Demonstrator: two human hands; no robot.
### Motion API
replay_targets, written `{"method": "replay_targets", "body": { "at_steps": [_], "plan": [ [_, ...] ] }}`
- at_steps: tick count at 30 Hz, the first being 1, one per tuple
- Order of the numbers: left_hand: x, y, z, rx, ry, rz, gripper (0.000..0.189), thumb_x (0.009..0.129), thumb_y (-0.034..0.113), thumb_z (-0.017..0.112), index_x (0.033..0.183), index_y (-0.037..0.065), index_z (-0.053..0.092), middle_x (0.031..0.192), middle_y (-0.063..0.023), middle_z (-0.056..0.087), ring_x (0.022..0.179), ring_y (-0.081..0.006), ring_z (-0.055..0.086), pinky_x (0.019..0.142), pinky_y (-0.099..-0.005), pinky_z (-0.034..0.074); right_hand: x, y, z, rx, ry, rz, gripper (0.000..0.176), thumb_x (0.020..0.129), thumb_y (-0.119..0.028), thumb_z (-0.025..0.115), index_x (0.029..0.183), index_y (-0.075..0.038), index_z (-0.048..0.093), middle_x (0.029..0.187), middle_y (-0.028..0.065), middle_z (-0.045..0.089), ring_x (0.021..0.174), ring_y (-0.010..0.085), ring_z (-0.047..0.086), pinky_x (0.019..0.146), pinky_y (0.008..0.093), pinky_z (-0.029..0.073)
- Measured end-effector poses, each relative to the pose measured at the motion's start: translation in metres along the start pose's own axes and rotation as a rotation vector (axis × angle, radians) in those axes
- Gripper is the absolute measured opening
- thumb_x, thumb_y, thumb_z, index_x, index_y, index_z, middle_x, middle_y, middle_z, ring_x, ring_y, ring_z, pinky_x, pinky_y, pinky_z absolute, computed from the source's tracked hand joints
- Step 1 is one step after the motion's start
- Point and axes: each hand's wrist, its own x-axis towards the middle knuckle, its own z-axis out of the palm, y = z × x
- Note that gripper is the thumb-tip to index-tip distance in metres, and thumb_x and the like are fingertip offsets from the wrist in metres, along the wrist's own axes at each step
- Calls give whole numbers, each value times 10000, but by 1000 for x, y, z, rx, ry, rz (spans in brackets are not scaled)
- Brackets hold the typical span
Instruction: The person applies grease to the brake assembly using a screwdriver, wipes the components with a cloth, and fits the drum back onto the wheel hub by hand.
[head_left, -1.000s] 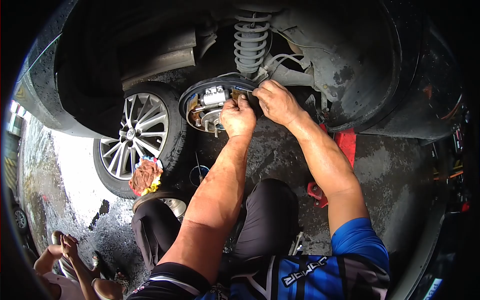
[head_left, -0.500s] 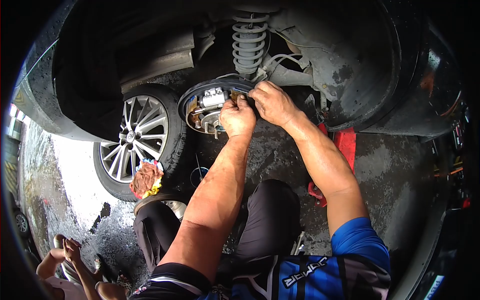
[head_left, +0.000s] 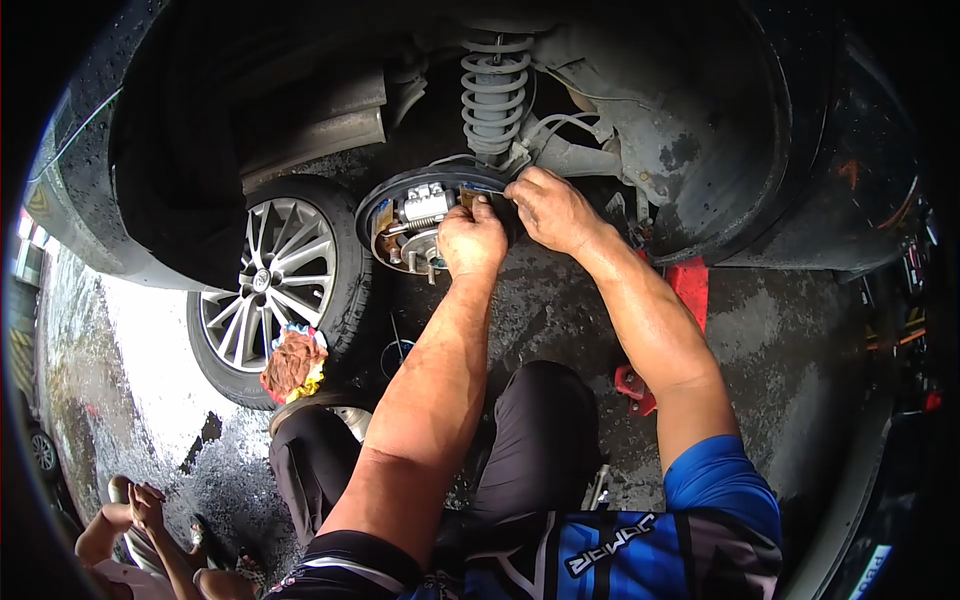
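A drum brake assembly [head_left: 388,262] with its drum off sits under the wheel arch. Its silver wheel cylinder [head_left: 427,203], a thin spring and the hub studs show on the near side. My left hand [head_left: 473,238] is closed at the right part of the assembly, thumb against the brake shoe [head_left: 470,194]; its fingertips are partly hidden. At the right rim of the dark backing plate [head_left: 372,190], my right hand [head_left: 553,210] has its fingers curled and pinched together. Whatever lies between those fingers is too small to make out.
A coil spring [head_left: 494,95] stands above the brake. To the left, an alloy wheel [head_left: 290,262] lies with a stained rag [head_left: 294,363] on its edge. A red jack [head_left: 688,290] is on the right. Another person's clasped hands [head_left: 147,507] appear at lower left.
My right hand has shifted slightly right and down, a little farther from my left hand. My left hand stays at the brake shoe, moved only slightly.
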Motion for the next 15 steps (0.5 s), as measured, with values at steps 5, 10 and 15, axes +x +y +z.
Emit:
{"method": "replay_targets", "body": {
  "at_steps": [5, 10, 15],
  "plan": [
    [-4, -2, 1, 12, 17, 40, 330, 860, 263, 627, 734, -42, 638, 739, -261, 650, 742, -434, 643, 708, -478, 499, -2, -3, 0, 43, 14, 11, 235, 758, 34, 636, 984, -32, 619, 929, 117, 578, 846, 321, 620, 739, 391, 527],
    [4, -2, 0, 14, -17, 13, 323, 860, 258, 626, 739, -42, 635, 757, -266, 651, 745, -438, 641, 707, -483, 496, 7, -5, 4, 38, 50, -40, 226, 762, 29, 636, 979, -32, 623, 935, 117, 581, 822, 318, 625, 719, 384, 531],
    [-3, -2, 1, 0, 11, 43, 309, 858, 242, 628, 735, -41, 630, 749, -261, 649, 740, -436, 638, 697, -480, 495, 0, -2, -4, 42, -5, 10, 210, 770, 20, 631, 974, -30, 625, 936, 118, 580, 830, 323, 625, 722, 385, 531]
  ]
}}
